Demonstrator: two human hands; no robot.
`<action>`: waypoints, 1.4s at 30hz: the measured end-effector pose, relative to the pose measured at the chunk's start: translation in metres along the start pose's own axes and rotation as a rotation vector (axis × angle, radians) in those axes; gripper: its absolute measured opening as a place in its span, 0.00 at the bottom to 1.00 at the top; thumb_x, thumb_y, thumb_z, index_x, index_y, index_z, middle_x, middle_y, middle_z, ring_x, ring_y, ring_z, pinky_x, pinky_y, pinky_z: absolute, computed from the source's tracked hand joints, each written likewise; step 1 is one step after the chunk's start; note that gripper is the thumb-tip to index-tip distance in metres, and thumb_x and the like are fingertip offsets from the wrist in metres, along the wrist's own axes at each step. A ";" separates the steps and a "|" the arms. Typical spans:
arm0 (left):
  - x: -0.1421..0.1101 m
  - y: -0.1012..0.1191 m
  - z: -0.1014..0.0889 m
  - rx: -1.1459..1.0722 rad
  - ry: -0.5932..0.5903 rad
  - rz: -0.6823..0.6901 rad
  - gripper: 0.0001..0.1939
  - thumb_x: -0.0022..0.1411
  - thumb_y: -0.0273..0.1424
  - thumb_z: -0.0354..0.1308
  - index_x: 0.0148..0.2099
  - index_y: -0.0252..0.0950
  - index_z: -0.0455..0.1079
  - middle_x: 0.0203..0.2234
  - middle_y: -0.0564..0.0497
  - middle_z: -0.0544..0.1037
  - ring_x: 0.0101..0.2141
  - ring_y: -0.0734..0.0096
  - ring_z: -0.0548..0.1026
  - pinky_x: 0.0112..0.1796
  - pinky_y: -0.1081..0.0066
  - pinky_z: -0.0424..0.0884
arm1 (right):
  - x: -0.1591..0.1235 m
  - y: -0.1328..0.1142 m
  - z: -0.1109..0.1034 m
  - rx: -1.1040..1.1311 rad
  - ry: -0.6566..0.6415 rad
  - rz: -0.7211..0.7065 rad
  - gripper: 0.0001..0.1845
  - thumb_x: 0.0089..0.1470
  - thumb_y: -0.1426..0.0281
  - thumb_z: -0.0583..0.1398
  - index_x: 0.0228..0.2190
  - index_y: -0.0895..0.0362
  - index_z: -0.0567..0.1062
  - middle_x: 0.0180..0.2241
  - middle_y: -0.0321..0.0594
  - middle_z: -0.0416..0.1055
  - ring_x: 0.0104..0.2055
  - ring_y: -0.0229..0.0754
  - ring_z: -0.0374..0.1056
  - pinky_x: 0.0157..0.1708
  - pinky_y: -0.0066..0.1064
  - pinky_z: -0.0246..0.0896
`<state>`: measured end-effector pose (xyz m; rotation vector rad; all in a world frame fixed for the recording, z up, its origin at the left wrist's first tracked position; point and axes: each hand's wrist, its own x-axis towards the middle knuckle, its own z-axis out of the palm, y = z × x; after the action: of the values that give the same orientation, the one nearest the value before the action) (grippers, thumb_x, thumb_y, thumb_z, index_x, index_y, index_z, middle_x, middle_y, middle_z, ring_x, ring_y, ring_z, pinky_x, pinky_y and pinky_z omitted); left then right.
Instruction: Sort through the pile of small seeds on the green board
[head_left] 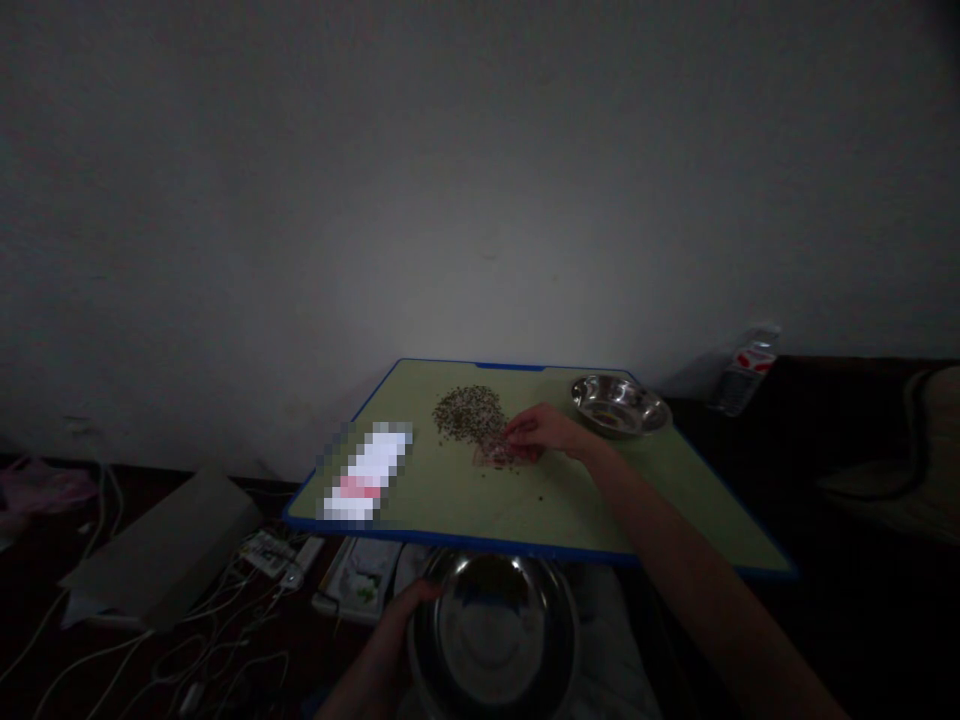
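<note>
Gripped rim of large steel basin (491,640) with fingers of left hand (405,608), below near edge of counter (450,500). Bunched fingers of right hand (551,430) at clear reddish plastic piece (491,455), beside pile of dark grains (466,412) on counter; could not tell whether clasped. Noted second steel bowl (654,408) near far right corner.

On the tabletop (450,505) — loose bits (469,412) towards 11 o'clock, a bowl (646,408) at 2; beyond it, a bottle (744,375). At 6 — a basin (491,640), past the near edge.

Prob. home, plain wall (480,200), tbl (450,505), loose cables (214,612)
</note>
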<state>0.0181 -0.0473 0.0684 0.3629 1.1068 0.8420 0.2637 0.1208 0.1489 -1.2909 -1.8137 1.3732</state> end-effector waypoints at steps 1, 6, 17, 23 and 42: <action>0.000 0.000 0.000 0.017 0.010 -0.005 0.06 0.43 0.32 0.59 0.23 0.33 0.70 0.14 0.52 0.75 0.21 0.65 0.72 0.30 0.68 0.63 | -0.001 0.000 -0.001 -0.003 -0.026 -0.001 0.19 0.38 0.65 0.64 0.34 0.63 0.74 0.22 0.39 0.73 0.19 0.32 0.66 0.19 0.22 0.63; -0.002 0.001 0.002 0.062 0.005 -0.028 0.07 0.44 0.33 0.58 0.24 0.34 0.71 0.15 0.51 0.76 0.24 0.62 0.72 0.32 0.66 0.64 | -0.002 0.000 -0.002 -0.052 -0.086 0.020 0.19 0.37 0.65 0.64 0.33 0.62 0.74 0.23 0.39 0.73 0.19 0.32 0.67 0.19 0.22 0.64; -0.002 -0.001 0.001 0.049 -0.023 -0.035 0.09 0.43 0.35 0.59 0.22 0.33 0.71 0.16 0.48 0.77 0.24 0.60 0.73 0.33 0.64 0.64 | 0.010 0.009 0.001 0.000 0.119 -0.011 0.14 0.39 0.68 0.64 0.30 0.63 0.74 0.21 0.39 0.73 0.20 0.34 0.67 0.18 0.23 0.65; 0.001 -0.002 -0.001 0.043 -0.010 -0.036 0.07 0.43 0.34 0.59 0.22 0.34 0.70 0.15 0.49 0.76 0.22 0.63 0.72 0.31 0.66 0.64 | 0.010 0.007 0.000 0.031 0.213 -0.023 0.12 0.40 0.69 0.63 0.30 0.63 0.74 0.19 0.38 0.72 0.18 0.33 0.66 0.17 0.21 0.63; 0.000 0.000 -0.001 0.054 -0.008 -0.023 0.06 0.41 0.33 0.60 0.21 0.35 0.71 0.14 0.52 0.75 0.24 0.62 0.72 0.32 0.65 0.64 | 0.006 0.003 0.003 0.014 0.095 0.009 0.14 0.39 0.68 0.64 0.30 0.62 0.74 0.18 0.37 0.72 0.17 0.33 0.66 0.17 0.22 0.63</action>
<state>0.0171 -0.0473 0.0678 0.3972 1.1256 0.7910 0.2600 0.1252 0.1445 -1.3359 -1.7338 1.3050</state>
